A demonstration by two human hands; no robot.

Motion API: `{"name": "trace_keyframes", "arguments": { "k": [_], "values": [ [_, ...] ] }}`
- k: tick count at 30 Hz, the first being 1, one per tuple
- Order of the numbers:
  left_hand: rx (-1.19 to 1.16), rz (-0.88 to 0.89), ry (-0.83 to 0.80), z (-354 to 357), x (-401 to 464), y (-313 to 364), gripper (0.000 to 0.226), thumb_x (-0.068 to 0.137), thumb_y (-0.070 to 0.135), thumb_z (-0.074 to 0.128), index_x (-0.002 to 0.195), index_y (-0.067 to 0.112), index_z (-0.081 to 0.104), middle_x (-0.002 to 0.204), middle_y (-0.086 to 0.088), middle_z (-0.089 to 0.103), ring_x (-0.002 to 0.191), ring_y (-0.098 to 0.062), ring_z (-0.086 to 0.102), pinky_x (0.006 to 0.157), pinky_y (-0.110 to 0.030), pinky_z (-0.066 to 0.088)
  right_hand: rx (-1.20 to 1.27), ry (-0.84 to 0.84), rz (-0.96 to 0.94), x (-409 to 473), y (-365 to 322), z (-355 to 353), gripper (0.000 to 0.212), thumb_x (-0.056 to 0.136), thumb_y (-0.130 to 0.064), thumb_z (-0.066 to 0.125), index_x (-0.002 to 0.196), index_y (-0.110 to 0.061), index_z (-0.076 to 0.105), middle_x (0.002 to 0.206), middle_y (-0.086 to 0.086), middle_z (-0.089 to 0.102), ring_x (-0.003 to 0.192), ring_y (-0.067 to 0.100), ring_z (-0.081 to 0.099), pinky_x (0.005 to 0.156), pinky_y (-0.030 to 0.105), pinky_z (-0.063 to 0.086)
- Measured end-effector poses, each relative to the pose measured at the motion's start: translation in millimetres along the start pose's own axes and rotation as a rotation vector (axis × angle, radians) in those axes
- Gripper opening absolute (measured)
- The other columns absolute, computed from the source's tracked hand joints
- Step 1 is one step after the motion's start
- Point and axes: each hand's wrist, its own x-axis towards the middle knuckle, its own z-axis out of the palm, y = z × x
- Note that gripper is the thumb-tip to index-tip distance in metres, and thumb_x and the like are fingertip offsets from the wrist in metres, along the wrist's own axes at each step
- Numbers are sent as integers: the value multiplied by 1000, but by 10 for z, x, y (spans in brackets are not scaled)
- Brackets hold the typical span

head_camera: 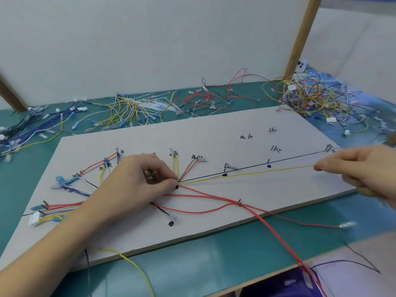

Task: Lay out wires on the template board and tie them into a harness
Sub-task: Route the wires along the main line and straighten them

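A pale template board (214, 133) with a drawn black line, dots and handwritten marks lies on the green table. Red, yellow, blue and black wires fan out over its left half. My left hand (132, 183) rests on the board and pinches the wire bundle at the branching point near a black dot. My right hand (362, 168) pinches the far end of a yellow wire (257, 172), which runs taut along the drawn line between both hands. Red wires (246, 205) trail off the board's front edge toward the lower right.
Heaps of loose wires with connectors lie behind the board: blue ones (38, 123) at left, yellow and white (137, 110) in the middle, red and black (212, 95), and a tangled pile (317, 97) at right. Wooden posts (302, 37) frame a white backdrop.
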Motion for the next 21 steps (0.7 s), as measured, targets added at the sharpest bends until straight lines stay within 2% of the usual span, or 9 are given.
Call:
{"name": "trace_keyframes", "arguments": {
  "k": [3,5,7,10,13,15,18,21],
  "values": [
    [75,-24,-19,-20,30,49,14,82,24,84,71,30,78,75,14,69,64,-3,59,61,-9,42,-83,66,-38,185,-3,60,18,71,-37,83,81,-22,83,43,-6,30,34,7,20,33,16,16],
    [179,-39,-44,-47,76,92,13,82,29,84,71,33,77,75,16,68,68,-5,61,62,-14,43,-137,84,-15,301,9,74,17,73,-32,85,79,-17,82,41,-7,36,32,6,22,31,16,16],
    [281,-37,-75,-58,120,156,12,81,29,83,71,33,76,78,20,67,76,-5,61,61,-12,42,-176,173,-33,423,-54,65,20,73,-33,88,76,-14,81,39,-9,44,28,4,26,29,14,17],
    [387,13,-100,-14,195,312,5,80,31,79,79,35,76,78,18,65,86,0,57,65,-9,40,-279,168,-69,559,-104,44,20,76,-32,88,76,-13,82,39,-11,49,28,3,34,29,12,20],
    [381,99,-109,160,281,517,6,83,38,76,89,36,75,80,19,64,84,-1,57,69,-14,42,-308,171,-94,723,-115,32,20,79,-32,86,76,-13,81,35,-12,45,26,4,34,28,13,20],
    [357,162,-130,349,360,659,8,87,41,73,93,36,75,83,19,65,82,0,57,72,-18,44,-325,145,-85,763,-124,3,22,77,-39,86,76,-18,81,43,-9,48,30,6,32,33,16,22],
    [356,272,-171,711,553,838,15,92,32,69,104,32,77,90,15,67,78,-2,52,74,-21,40,-358,94,-46,834,-127,-137,17,78,-40,85,76,-24,82,51,-2,54,40,16,37,39,21,28],
    [368,311,-176,1028,757,978,20,94,24,65,111,29,75,97,10,70,80,-7,49,75,-22,37,-351,91,-38,902,-117,-393,12,83,-24,84,73,-19,83,52,-2,61,42,10,46,39,22,38]
  ]
}}
